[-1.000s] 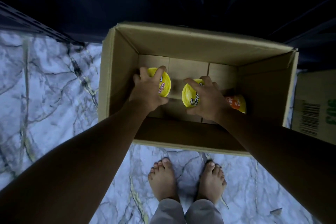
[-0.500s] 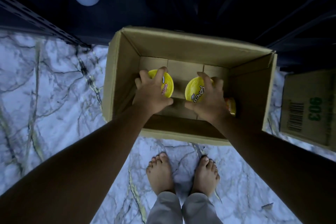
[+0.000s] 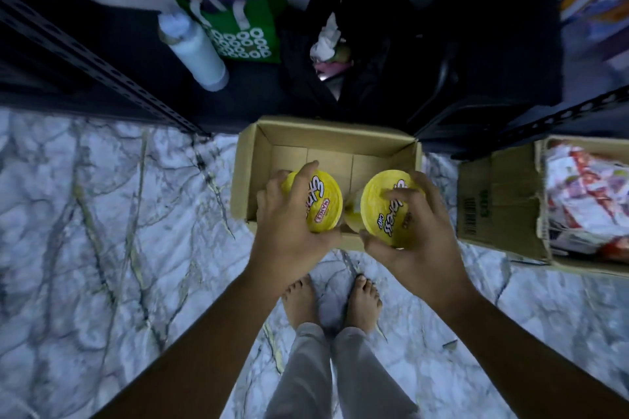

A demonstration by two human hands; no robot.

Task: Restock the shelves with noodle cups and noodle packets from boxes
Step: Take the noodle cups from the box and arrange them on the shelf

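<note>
The floor is pale marble with dark veins. Along its far edge stands dark metal shelving with perforated uprights. Its lowest level holds a green printed bag, a white bottle lying on its side, and an open black bag with crumpled white material inside.

An open cardboard box sits on the floor against the shelving's front edge. To its right, near that box, a second cardboard box holds a heap of red-and-white noodle packets.

Above the first box's near edge, the left hand grips a yellow noodle cup from the side, with its fingers curled over the lid's rim. The right hand grips another yellow noodle cup, with its fingers spread across the lid and its thumb under the near rim. The two cups are just beside each other, lids tilted toward the camera.

The person's bare feet stand on the marble below the hands.
</note>
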